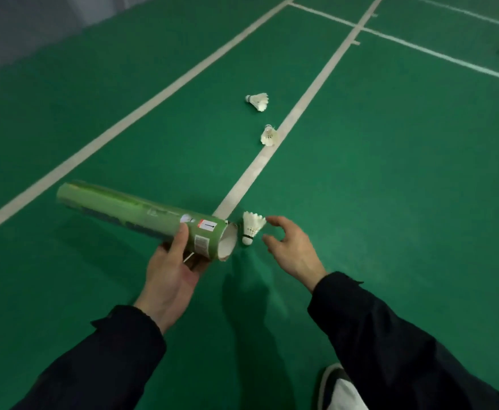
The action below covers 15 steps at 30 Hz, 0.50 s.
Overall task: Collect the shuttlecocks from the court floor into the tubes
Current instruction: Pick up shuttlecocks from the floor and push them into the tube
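My left hand [169, 269] grips a long green cardboard tube [141, 216] near its open end, which points right. A white feather shuttlecock [251, 226] is just beyond that open mouth, cork down, feathers up. My right hand [291, 247] is beside it with fingers spread; one fingertip is at the feather rim, and I cannot tell if it touches. Two more white shuttlecocks lie on the green court floor farther ahead: one [269, 136] next to a white line, the other [258, 100] beyond it.
White court lines [271, 155] run diagonally across the green floor. A grey wall base [20, 31] is at the far left. My shoe [335, 386] shows at the bottom right, under my dark sleeve.
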Tool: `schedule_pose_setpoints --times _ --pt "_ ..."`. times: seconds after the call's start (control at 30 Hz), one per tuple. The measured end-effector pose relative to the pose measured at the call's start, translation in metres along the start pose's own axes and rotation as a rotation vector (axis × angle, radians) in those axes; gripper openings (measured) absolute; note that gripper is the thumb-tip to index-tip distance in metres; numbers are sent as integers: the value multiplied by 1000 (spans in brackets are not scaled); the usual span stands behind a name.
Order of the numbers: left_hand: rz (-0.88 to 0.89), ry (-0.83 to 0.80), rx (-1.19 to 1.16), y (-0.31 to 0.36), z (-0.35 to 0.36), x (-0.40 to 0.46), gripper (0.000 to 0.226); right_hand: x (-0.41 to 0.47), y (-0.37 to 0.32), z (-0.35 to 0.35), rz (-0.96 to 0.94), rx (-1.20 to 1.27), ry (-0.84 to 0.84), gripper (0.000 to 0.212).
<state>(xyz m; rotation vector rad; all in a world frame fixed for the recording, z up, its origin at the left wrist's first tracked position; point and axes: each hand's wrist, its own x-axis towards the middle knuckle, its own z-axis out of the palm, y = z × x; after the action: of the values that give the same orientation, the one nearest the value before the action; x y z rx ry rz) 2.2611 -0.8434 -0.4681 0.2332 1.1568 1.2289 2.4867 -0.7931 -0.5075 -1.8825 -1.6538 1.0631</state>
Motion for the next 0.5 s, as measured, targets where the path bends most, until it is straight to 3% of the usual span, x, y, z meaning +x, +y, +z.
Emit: schedule_pose_setpoints --times 0.17,0.27,0.37,0.43,0.5 --pt "-20 82 -49 -1 -16 -2 47 65 13 33 -2 4 -89 68" --pt "-10 108 -106 4 -17 -3 50 56 14 35 82 123 -109 36" --pt "17 127 -159 4 -15 2 49 9 -9 21 41 697 99 6" --pt "29 153 -166 2 -9 5 49 -26 -27 12 -96 889 209 8" --pt "29 156 -163 0 -1 4 51 -47 -36 17 -280 803 181 18"
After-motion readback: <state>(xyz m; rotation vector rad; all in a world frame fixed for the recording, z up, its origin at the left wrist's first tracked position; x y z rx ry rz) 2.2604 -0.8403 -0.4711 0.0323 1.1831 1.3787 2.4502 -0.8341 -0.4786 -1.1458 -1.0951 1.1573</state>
